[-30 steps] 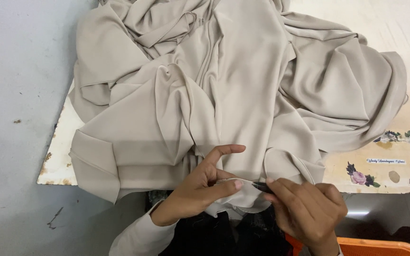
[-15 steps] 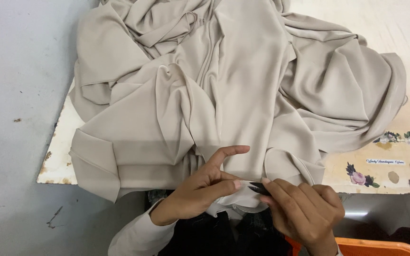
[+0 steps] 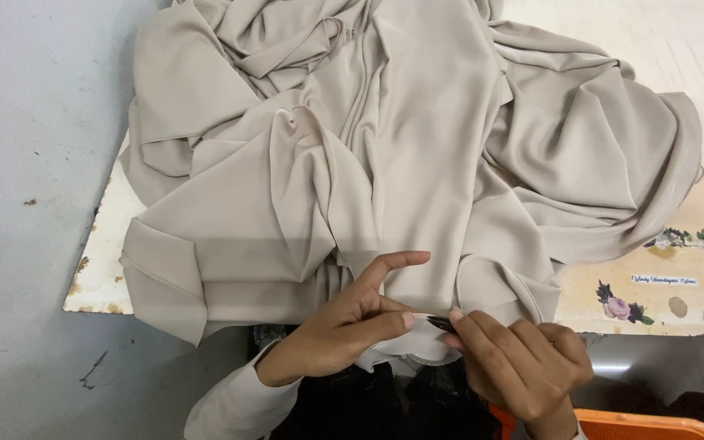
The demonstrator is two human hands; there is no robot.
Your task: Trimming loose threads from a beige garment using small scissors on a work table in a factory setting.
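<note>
A large beige cloth (image 3: 401,155) lies bunched in folds over a cream table top (image 3: 103,261). My left hand (image 3: 344,326) pinches the cloth's near hem between thumb and fingers, index finger stretched up along the fabric. Close beside it, my right hand (image 3: 519,367) grips a small dark tool (image 3: 442,323) whose tip touches that same hem edge. The rest of the tool is hidden in my fingers. My pale sleeve covers the left wrist.
The table's front edge is chipped at the left corner. Flower stickers (image 3: 621,308) and a small label sit on the table's right side. Grey floor (image 3: 26,163) lies to the left. An orange bin rim (image 3: 653,424) shows at the bottom right.
My right hand has shifted slightly left along the hem toward the left hand. The left index finger has stretched out a little. The cloth pile stays put.
</note>
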